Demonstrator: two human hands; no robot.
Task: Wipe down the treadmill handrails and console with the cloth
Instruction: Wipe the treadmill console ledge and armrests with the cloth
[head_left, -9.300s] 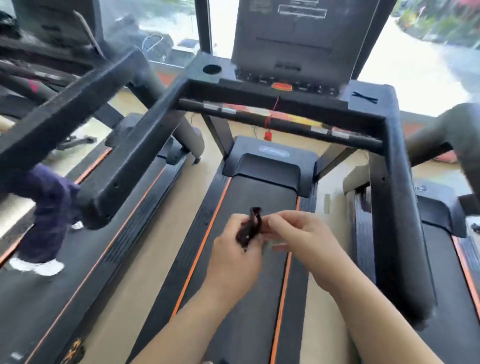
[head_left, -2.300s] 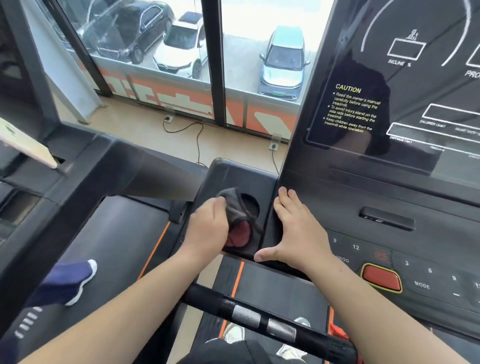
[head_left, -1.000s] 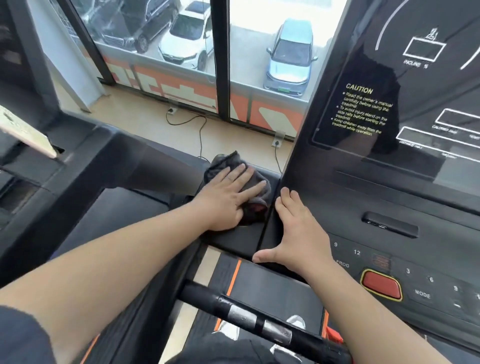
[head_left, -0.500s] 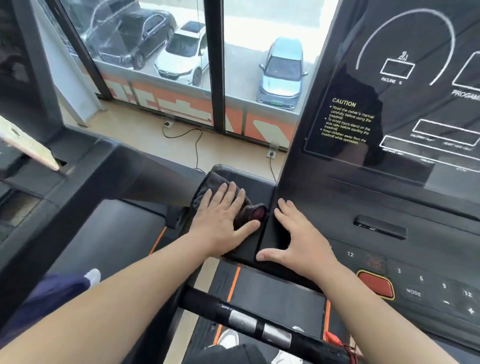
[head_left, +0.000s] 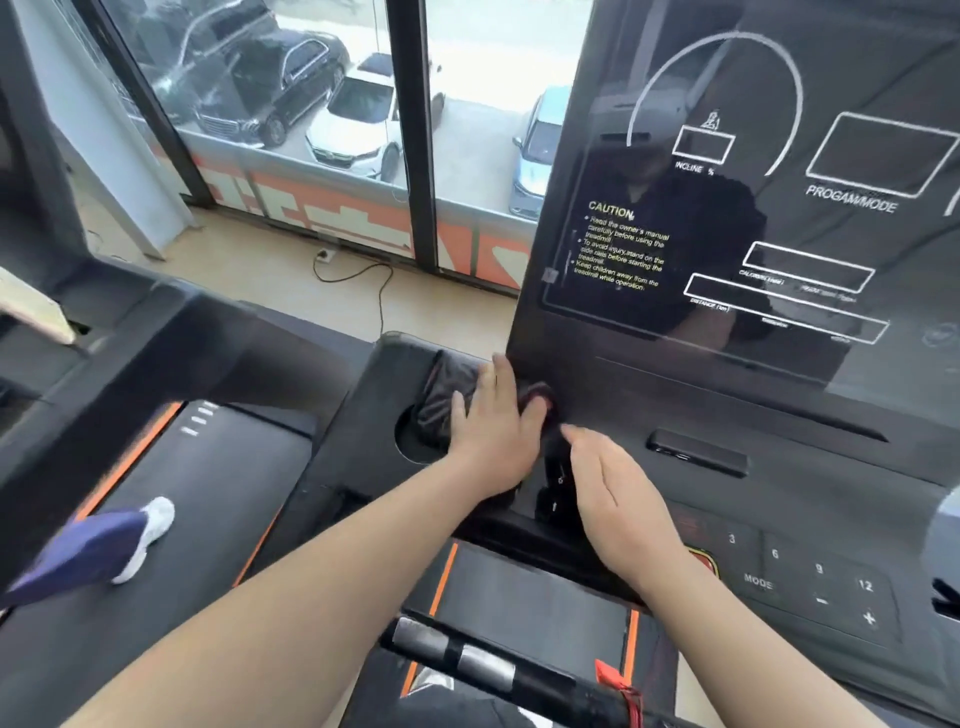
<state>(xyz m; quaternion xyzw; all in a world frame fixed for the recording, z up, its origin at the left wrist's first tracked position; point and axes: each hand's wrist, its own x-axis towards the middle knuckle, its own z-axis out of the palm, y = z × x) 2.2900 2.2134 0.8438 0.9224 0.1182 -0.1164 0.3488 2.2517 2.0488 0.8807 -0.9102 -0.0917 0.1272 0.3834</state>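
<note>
Cloth (head_left: 445, 397) slid toward console (head_left: 727, 400), window (head_left: 467, 135) behind

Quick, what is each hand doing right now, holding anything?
Left hand: open, fingers flat, pressing the cloth onto the console.
Right hand: open, fingers straight, holding nothing.
</note>
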